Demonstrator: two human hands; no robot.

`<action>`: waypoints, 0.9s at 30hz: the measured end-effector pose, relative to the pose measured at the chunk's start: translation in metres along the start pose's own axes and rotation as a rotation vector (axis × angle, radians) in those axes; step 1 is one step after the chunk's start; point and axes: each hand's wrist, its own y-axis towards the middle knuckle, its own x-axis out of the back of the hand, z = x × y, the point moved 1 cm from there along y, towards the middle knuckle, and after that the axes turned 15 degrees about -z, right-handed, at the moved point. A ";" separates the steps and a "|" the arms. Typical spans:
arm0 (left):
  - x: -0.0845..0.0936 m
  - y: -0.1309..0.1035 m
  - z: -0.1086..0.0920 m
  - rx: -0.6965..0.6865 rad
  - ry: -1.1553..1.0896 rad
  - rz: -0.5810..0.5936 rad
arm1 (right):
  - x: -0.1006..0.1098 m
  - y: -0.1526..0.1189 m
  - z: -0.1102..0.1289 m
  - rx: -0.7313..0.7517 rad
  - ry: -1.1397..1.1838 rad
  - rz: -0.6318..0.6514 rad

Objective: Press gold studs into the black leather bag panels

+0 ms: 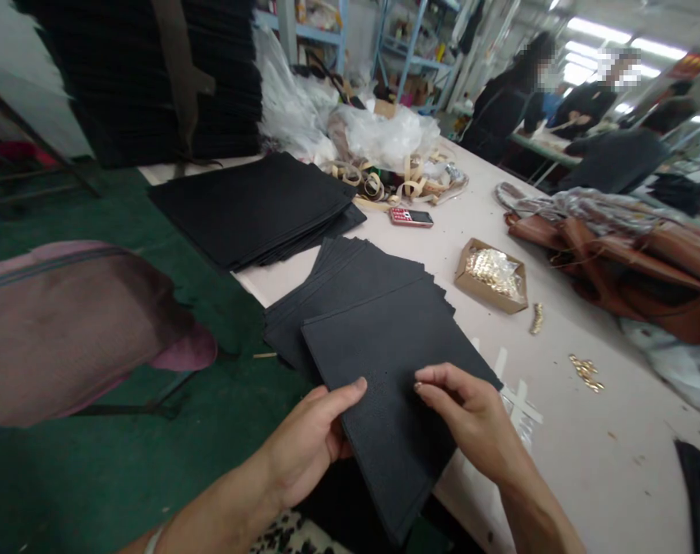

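The left hand (307,442) clasps the sheet's (393,358) left long edge, thumb flat on top, fingers beneath. The sheet lies between the hands, its long axis slanting from near right to far left. The right hand (474,408), reaching in from the right, pinches a small bit (418,386) between thumb and forefinger above the sheet; contact cannot be told. Beyond, a fanned pile (350,285) rests on the table (586,462); farther right sits a box (482,291) of gold pieces (491,269).

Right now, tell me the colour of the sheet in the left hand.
The sheet in the left hand looks black; see the head view.
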 end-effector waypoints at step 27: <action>-0.011 0.008 0.012 -0.140 0.111 -0.038 | -0.028 0.019 0.014 -0.375 0.422 0.085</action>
